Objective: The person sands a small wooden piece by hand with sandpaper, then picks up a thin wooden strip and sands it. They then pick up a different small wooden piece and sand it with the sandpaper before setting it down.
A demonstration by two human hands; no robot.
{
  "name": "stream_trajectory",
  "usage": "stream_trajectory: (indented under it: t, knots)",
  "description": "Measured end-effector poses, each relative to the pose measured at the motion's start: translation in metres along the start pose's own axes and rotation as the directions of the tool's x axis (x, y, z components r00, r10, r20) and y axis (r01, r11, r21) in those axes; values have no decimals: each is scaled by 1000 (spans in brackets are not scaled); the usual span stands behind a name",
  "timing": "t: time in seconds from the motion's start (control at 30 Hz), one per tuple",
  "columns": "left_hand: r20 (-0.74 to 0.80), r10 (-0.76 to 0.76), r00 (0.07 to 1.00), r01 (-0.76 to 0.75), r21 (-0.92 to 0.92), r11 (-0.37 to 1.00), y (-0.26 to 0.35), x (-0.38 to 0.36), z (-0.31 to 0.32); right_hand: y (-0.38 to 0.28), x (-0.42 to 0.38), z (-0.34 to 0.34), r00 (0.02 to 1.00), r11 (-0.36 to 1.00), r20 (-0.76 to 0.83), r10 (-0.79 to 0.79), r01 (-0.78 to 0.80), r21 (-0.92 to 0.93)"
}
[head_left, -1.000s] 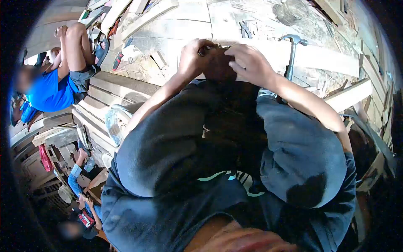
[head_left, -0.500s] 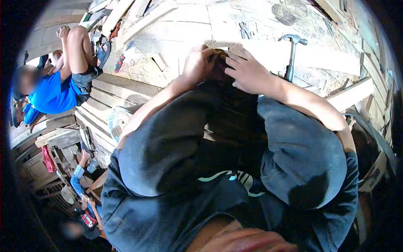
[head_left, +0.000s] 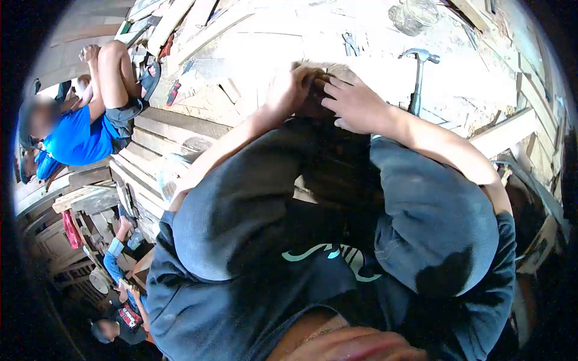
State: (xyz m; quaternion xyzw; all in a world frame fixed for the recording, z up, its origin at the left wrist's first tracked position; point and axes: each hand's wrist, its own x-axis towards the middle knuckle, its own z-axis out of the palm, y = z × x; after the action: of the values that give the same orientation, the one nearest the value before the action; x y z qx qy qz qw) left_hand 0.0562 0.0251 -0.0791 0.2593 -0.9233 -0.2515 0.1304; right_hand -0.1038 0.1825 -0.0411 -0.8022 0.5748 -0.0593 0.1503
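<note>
My left hand (head_left: 290, 91) is beyond my raised knees, fingers curled inward and closed. Facing it, my right hand (head_left: 359, 105) has bent fingers reaching to the left hand's fingertips. Whatever they pinch between them is small, in shadow and largely hidden, so I cannot make it out. A piece of wood (head_left: 335, 69) shows just past the fingers. To the right of my right hand lies a claw hammer (head_left: 418, 81), its head pointing away from me. A pair of pliers (head_left: 350, 44) rests farther off on the pale floor.
A pale board (head_left: 475, 81) lies under the hammer, and another plank (head_left: 504, 133) slants at the right. A red-handled tool (head_left: 173, 93) is at the left. A person in a blue shirt (head_left: 81, 135) sits there; another person (head_left: 129, 316) is lower left.
My hands stay close together, with only a slight shift of the fingers. The thing between them shows less than before. The view has moved slightly.
</note>
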Motion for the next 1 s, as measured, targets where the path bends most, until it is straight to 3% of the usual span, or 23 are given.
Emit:
stream_trajectory:
  t: [0.2, 0.23, 0.33, 0.43, 0.73, 0.77, 0.87, 1.0]
  knots:
    - [121, -54, 991, 56, -12, 998, 15, -3, -20, 1, -3, 7, 996, 997, -84, -29, 23, -69]
    - [59, 138, 989, -141, 61, 988, 12, -3, -26, 2, -3, 6, 994, 997, -108, -34, 26, -76]
    - [-15, 169, 986, -167, 57, 984, 14, -3, -23, 2, -1, 4, 996, 998, -86, -36, 32, -47]
    - [-15, 94, 995, -94, 20, 995, 19, 9, -19, -2, 0, -5, 999, 999, 27, -17, 18, -47]
    - [56, 123, 991, -129, 115, 985, -1, -8, -17, 1, -4, 4, 984, 998, -172, -38, 28, -62]
    - [60, 178, 982, -181, 42, 983, -4, -5, -19, 1, -3, 1, 990, 994, -130, -61, 48, -96]
    - [-19, 74, 997, -73, 42, 996, 8, 10, -10, -1, 0, 0, 998, 998, -56, -22, 19, -67]
    - [-12, 97, 995, -96, 78, 992, 8, 10, -10, 1, 0, 9, 996, 996, -83, -16, 8, -88]
